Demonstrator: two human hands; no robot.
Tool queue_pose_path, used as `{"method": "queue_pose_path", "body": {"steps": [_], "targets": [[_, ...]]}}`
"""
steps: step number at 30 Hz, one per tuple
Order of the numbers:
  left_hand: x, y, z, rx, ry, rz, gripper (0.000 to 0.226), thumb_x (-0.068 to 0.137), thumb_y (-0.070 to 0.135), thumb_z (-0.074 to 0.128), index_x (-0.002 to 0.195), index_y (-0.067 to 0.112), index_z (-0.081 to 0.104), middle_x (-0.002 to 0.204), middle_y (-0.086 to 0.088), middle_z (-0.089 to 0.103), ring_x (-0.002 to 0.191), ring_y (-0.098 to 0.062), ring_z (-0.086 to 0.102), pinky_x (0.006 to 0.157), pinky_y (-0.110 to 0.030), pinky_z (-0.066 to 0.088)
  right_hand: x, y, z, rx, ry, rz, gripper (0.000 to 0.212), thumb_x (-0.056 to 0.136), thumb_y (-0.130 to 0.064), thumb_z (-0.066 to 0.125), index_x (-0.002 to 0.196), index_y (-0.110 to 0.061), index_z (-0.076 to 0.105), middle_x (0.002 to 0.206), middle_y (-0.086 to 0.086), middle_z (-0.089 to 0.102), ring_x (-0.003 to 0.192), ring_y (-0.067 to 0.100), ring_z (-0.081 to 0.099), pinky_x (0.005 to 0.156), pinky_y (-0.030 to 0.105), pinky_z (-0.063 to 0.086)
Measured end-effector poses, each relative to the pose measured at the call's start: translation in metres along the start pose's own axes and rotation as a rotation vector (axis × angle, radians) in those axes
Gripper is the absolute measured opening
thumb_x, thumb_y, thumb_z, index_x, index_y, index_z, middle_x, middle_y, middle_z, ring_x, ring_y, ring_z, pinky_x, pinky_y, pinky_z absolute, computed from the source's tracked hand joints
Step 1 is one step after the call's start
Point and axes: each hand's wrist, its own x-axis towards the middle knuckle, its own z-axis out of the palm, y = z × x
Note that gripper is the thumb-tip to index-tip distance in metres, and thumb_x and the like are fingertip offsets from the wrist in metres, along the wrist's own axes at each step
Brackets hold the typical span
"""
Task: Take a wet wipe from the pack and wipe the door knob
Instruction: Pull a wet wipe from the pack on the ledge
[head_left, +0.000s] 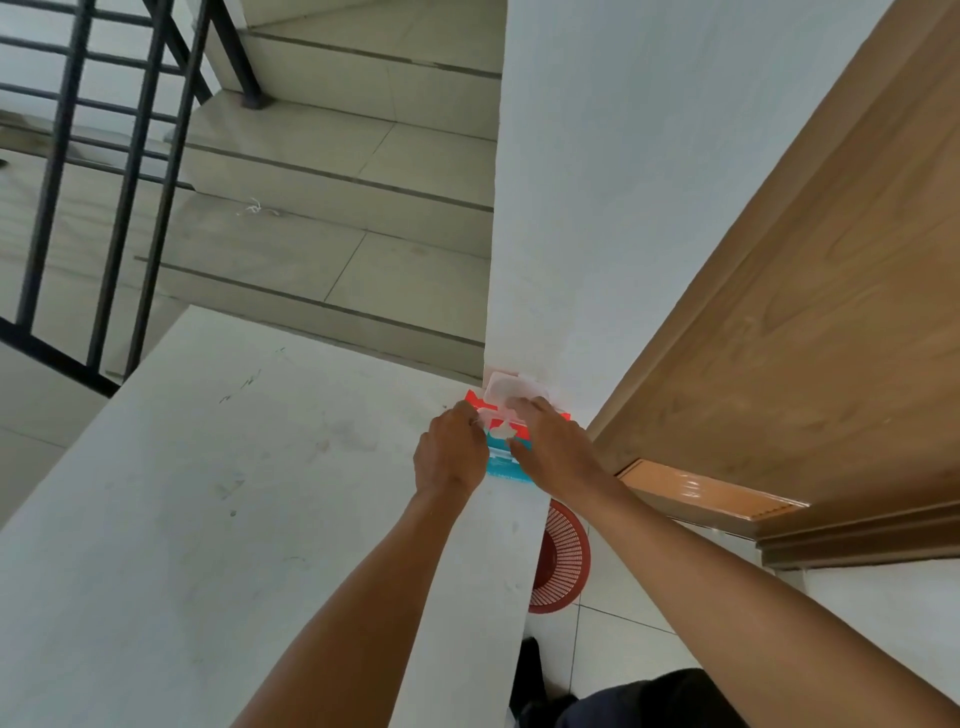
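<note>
A red and teal wet wipe pack (503, 462) lies on top of a white ledge (260, 493), against the white wall. Its clear plastic lid (506, 387) stands flipped up. A bit of white wipe (500, 430) shows in the pack's opening. My left hand (451, 453) sits at the pack's left side, fingers curled at the opening's edge. My right hand (553, 444) lies over the pack's right side, fingers reaching to the lid and the opening. Whether either hand pinches the wipe cannot be told. The door knob is out of view.
A wooden door frame (779, 338) runs along the right. A red plastic basket (563, 558) stands on the tiled floor below the ledge. Tiled stairs (337, 208) descend beyond the ledge, with a black metal railing (119, 156) at the left.
</note>
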Motion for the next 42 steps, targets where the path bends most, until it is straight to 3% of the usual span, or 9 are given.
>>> {"method": "queue_pose_path", "body": {"steps": [7,13,17,24,26,29,32,36,42], "targets": [[-0.003,0.0,0.002,0.01,0.019,-0.009,0.022,0.099,0.034,0.047,0.105,0.018,0.061,0.104,0.0,0.07,0.076,-0.01,0.056,0.072,-0.019,0.049,0.006,-0.004,0.0,-0.138,0.042,0.007,0.024,0.087,-0.032,0.067,0.108,-0.021,0.065,0.116,0.001,0.068,0.093,0.018,0.068,0.087,0.021,0.05],[-0.004,0.002,0.0,0.048,0.006,-0.019,0.022,0.099,0.033,0.047,0.106,0.018,0.06,0.104,-0.001,0.07,0.078,-0.012,0.061,0.069,-0.018,0.05,0.009,-0.001,-0.005,0.045,0.024,0.101,0.02,0.089,-0.037,0.064,0.099,-0.021,0.069,0.11,-0.002,0.072,0.087,0.016,0.066,0.079,0.018,0.044],[-0.005,0.006,-0.002,0.086,-0.01,-0.025,0.022,0.099,0.033,0.047,0.108,0.017,0.059,0.105,-0.001,0.069,0.087,-0.017,0.067,0.072,-0.02,0.053,0.009,0.007,-0.013,0.309,0.065,0.273,0.011,0.087,-0.029,0.066,0.086,-0.02,0.059,0.097,-0.001,0.067,0.073,0.013,0.059,0.059,0.014,0.045],[-0.007,0.009,0.0,0.107,0.008,-0.028,0.021,0.098,0.034,0.049,0.109,0.019,0.059,0.108,0.001,0.07,0.089,-0.018,0.069,0.068,-0.019,0.052,0.009,0.009,-0.03,0.632,0.136,0.437,0.022,0.087,-0.024,0.063,0.074,-0.017,0.046,0.082,0.002,0.061,0.083,0.024,0.065,0.074,0.031,0.057],[-0.008,0.01,0.0,0.12,0.008,-0.016,0.021,0.099,0.034,0.049,0.109,0.019,0.059,0.109,0.001,0.07,0.092,-0.019,0.07,0.066,-0.019,0.052,0.008,0.008,-0.031,0.693,0.129,0.459,0.02,0.087,-0.023,0.063,0.077,-0.018,0.046,0.089,0.001,0.063,0.086,0.024,0.066,0.076,0.033,0.06],[-0.011,0.006,0.006,0.096,-0.022,0.046,0.022,0.095,0.039,0.054,0.111,0.024,0.059,0.117,-0.001,0.065,0.1,-0.021,0.067,0.067,-0.02,0.053,0.005,0.005,-0.027,0.647,0.1,0.436,0.008,0.091,-0.023,0.057,0.093,-0.022,0.049,0.107,-0.001,0.062,0.084,0.019,0.062,0.059,0.018,0.053],[-0.017,-0.004,0.016,0.112,-0.083,0.148,0.041,0.088,0.044,0.063,0.125,0.029,0.053,0.129,0.0,0.055,0.111,-0.02,0.059,0.08,-0.026,0.055,0.001,0.009,-0.021,0.419,0.002,0.194,0.02,0.097,-0.018,0.049,0.115,-0.026,0.053,0.127,-0.002,0.056,0.091,0.016,0.062,0.061,0.009,0.048],[-0.023,-0.013,0.023,0.148,-0.054,0.193,0.056,0.088,0.045,0.063,0.138,0.03,0.044,0.142,0.001,0.047,0.121,-0.02,0.054,0.094,-0.032,0.052,-0.009,0.02,-0.006,0.149,-0.21,-0.087,0.039,0.095,-0.012,0.055,0.132,-0.025,0.053,0.124,0.0,0.062,0.094,0.02,0.067,0.084,0.02,0.057],[-0.029,-0.014,0.027,0.11,-0.039,0.174,0.055,0.09,0.044,0.061,0.139,0.03,0.042,0.145,0.002,0.044,0.125,-0.02,0.051,0.1,-0.036,0.051,-0.022,0.032,-0.007,-0.055,-0.243,-0.04,0.05,0.093,-0.015,0.06,0.14,-0.024,0.045,0.119,0.001,0.065,0.076,0.012,0.066,0.068,0.017,0.057]]}}
